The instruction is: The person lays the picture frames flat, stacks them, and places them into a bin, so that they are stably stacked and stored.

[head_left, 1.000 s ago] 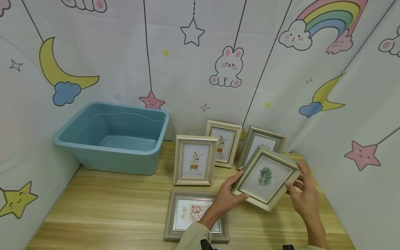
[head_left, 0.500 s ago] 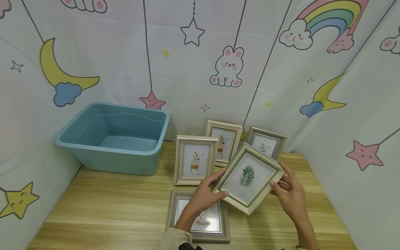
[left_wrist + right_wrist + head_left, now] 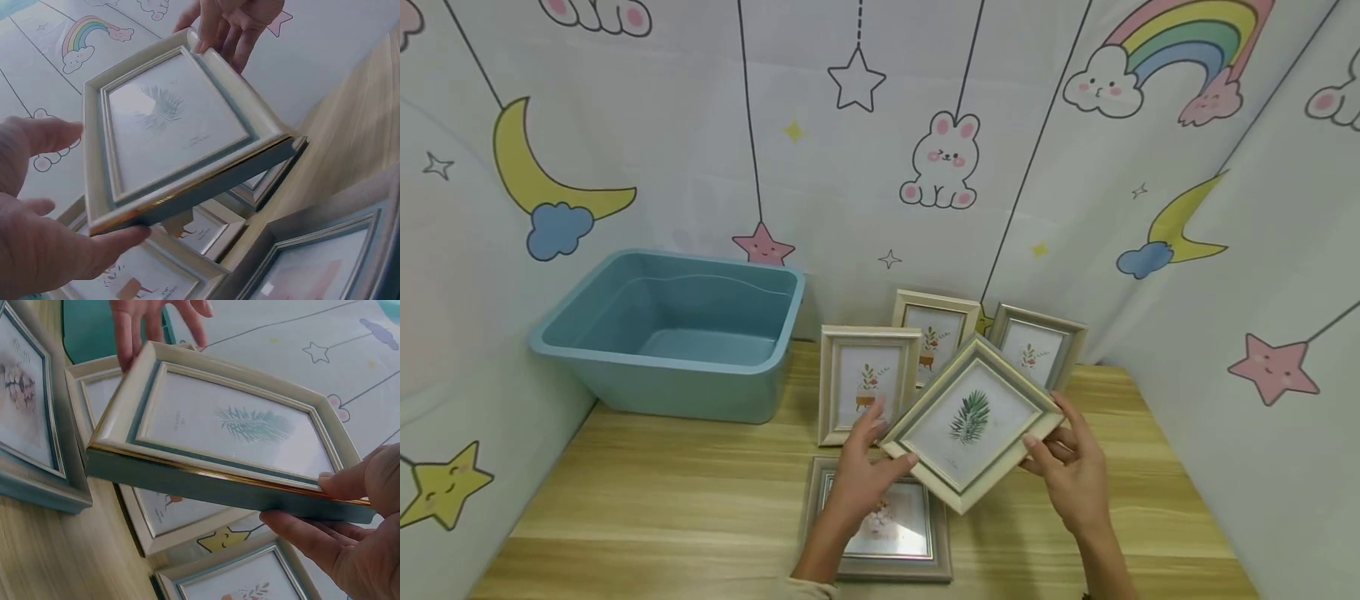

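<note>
A cream picture frame (image 3: 972, 421) with a green leaf print is tilted in the air above the table. My right hand (image 3: 1071, 475) grips its right corner, thumb on the front and fingers behind, as the right wrist view shows. At the opposite corner, my left hand (image 3: 857, 479) has its fingers spread and apart from the frame; its thumb (image 3: 122, 240) touches the lower edge. Below the left hand lies a grey-brown picture frame (image 3: 943, 542) with a pink flower print. Just behind, a cream frame with a potted-plant print (image 3: 832, 387) stands upright.
A blue plastic tub (image 3: 670, 387) stands at the back left of the wooden table (image 3: 647, 500). Farther back, another cream frame (image 3: 943, 300) and a silver-brown frame (image 3: 1078, 333) stand near the patterned cloth wall (image 3: 820, 175).
The leaf-print frame has moved left with both hands and turned somewhat. My left hand's fingers have come off its edge and spread, while the right hand keeps its grip.
</note>
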Motion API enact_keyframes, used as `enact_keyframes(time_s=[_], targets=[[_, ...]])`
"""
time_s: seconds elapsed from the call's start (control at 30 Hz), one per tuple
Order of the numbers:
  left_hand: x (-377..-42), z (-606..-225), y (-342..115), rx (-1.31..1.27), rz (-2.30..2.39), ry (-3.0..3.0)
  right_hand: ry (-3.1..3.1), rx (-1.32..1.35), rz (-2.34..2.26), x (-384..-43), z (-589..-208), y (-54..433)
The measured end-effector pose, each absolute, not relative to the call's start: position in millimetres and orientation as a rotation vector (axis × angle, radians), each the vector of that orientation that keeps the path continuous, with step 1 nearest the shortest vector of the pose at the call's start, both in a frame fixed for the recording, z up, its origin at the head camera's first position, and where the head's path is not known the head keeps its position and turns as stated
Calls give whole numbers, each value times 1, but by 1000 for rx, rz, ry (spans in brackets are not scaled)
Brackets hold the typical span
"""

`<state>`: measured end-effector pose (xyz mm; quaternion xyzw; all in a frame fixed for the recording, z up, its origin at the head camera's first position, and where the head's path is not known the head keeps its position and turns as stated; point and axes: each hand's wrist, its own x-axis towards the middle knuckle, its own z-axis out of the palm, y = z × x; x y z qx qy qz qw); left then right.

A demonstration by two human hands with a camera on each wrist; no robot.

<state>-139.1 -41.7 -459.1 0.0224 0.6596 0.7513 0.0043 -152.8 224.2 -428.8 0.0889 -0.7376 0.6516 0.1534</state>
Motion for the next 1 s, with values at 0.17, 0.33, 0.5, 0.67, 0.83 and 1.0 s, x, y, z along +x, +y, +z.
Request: enact_keyframes(time_s=[0.17, 0.33, 0.5, 0.67, 0.83, 1.0], targets=[[-132, -464, -36, -105, 2767, 1700, -2035, 185, 1981, -152, -429, 221], [-121, -470, -31, -70, 2845, 1427, -2003, 133, 2081, -148, -428, 223], [-113, -475, -25, -31, 2802, 1448, -1991, 84, 2141, -143, -429, 225], [-106, -480, -20, -20, 2805, 1473, -1920, 65, 2180, -139, -430, 220], [-104, -483, -18, -14, 2815, 1533, -1841, 74, 2208, -135, -432, 216], [-103, -486, -16, 19, 2786, 1672, -1793, 86, 2229, -132, -434, 213]])
